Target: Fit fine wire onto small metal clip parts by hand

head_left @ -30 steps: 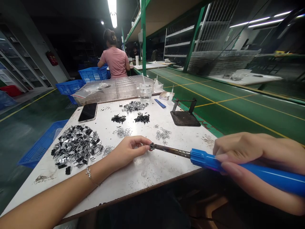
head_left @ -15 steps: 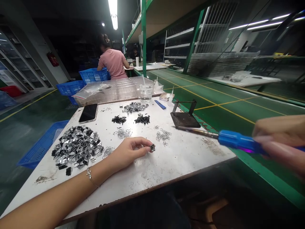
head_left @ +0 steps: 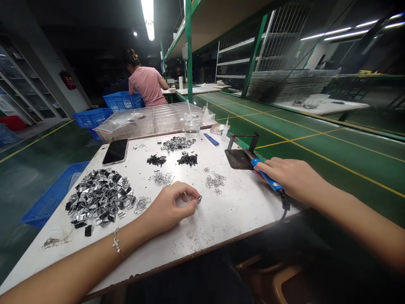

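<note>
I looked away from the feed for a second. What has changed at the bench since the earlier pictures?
The right hand carried the blue-handled soldering iron away from the small metal part, out to the right and back to the black stand, where it now rests, hand still on the handle. The left hand stayed put, pinching the part against the white table. The pile of clips and the phone did not move.

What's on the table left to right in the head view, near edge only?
Pile of shiny metal parts → left hand pinching a small metal part → right hand on the blue soldering iron.
</note>
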`<state>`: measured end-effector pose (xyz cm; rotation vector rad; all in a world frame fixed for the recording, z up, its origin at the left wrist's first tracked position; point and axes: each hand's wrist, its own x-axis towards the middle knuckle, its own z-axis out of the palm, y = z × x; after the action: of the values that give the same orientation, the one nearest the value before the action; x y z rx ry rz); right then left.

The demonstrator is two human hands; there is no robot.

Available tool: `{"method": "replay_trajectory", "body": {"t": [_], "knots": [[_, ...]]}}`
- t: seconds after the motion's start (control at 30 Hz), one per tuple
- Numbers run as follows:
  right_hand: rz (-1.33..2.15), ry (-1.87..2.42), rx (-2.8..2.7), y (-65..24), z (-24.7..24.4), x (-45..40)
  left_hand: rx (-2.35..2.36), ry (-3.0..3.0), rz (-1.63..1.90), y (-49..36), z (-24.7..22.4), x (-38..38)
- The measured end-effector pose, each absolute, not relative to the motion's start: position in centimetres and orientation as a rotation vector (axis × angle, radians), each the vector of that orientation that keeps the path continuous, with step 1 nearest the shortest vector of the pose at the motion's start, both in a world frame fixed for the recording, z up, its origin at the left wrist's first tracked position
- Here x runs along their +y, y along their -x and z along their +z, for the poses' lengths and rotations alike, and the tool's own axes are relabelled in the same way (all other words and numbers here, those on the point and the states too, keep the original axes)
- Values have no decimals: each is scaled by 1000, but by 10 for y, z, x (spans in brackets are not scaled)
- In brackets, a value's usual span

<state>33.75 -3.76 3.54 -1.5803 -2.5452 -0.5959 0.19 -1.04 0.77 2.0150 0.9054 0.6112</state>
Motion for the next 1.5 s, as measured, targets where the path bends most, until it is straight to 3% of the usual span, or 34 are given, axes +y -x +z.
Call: {"method": "replay_trajectory", "body": {"t": [0.33,0.4,0.6,0.87,1.17,1.5], "knots": [[-707,1579,-2575,-337,41,-34,706,-2639,752,-4,3,-22],[-471,1537,-2460,-315,46,-43,687,-2697,757,-5,2,-22],[876,1301,-1996,-237,29,-71,663,-2778,799,-7,-1,-23],[1572,998,-1504,-207,-4,-64,648,-2762,896,-10,1,-29],[1633,1005,-1279,-214,-7,-64,638,-2392,742,-6,8,-24],[1410,1025,-1509,-214,-5,-65,678,-2249,624,-5,9,-19]]}}
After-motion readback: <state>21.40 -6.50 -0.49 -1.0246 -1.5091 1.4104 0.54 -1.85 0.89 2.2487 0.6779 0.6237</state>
